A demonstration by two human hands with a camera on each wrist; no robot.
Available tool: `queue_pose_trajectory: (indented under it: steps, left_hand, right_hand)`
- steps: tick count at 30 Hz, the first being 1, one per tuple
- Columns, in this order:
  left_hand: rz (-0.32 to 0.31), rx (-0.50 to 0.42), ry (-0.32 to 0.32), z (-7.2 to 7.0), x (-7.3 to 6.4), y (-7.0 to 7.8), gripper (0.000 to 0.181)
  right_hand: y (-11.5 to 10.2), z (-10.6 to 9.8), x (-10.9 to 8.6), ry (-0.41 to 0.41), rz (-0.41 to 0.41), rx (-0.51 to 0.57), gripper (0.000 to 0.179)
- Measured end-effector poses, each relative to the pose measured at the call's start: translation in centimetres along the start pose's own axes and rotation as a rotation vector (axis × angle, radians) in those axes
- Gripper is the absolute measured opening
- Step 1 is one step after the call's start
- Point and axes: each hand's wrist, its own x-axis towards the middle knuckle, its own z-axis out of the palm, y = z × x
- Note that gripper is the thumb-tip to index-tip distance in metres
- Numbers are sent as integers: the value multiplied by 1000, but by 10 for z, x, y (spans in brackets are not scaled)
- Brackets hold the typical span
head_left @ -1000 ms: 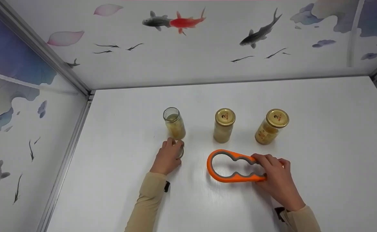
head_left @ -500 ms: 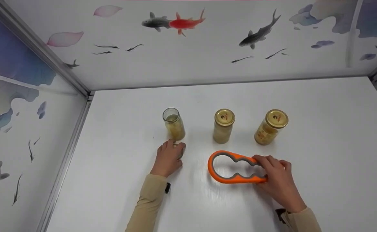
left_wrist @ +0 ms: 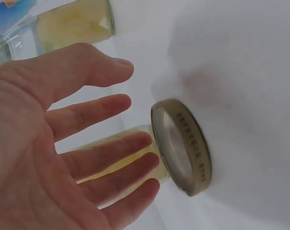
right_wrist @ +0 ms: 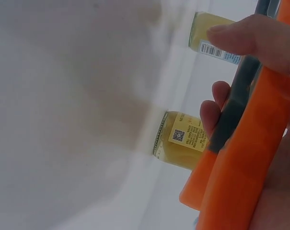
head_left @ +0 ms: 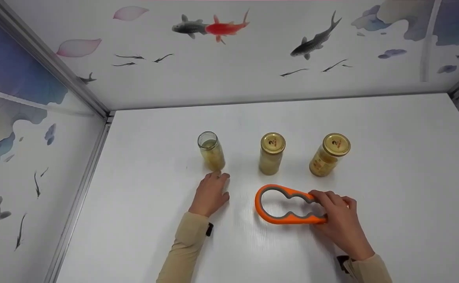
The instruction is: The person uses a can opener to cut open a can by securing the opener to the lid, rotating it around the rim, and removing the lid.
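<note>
"Left hand (head_left: pixel 209 194) shifted rightward, its fingers (left_wrist: pixel 111 151) straightened."
"And the round gold metal lid (left_wrist: pixel 187 143)?"
"It lay just beside them on the white tabletop (head_left: pixel 135 177); the right hand (head_left: pixel 341 223) gripped the orange-and-grey looped opener (head_left: pixel 288 220)."

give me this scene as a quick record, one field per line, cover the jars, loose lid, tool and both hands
jar positions: head view
left jar: upright, uncapped, pale yellow contents
middle jar: upright, gold lid on
right jar: upright, gold lid on
loose lid: inner side up, near left jar
tool: orange opener, grey inner lining
left hand: fingers spread beside loose lid; contact unclear
right hand: grips orange opener
surface: white table
</note>
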Motion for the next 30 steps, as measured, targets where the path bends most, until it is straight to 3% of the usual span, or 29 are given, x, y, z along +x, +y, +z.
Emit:
queue_pose_trajectory:
  steps: [8,17,25,30]
  left_hand:
    - [-41,-122,-20,11,16,13,46]
    - [18,-239,34,28,33,27,49]
    - [42,-341,9,27,47,40,49]
    - [21,-386,-6,24,55,46,52]
  right_hand:
    - [2,-1,0,-11,19,-5,65]
    - [2,-1,-4,-14,11,-31,66]
    - [3,-3,-10,-1,18,-38,65]
    - [2,-3,-12,-23,37,-49,64]
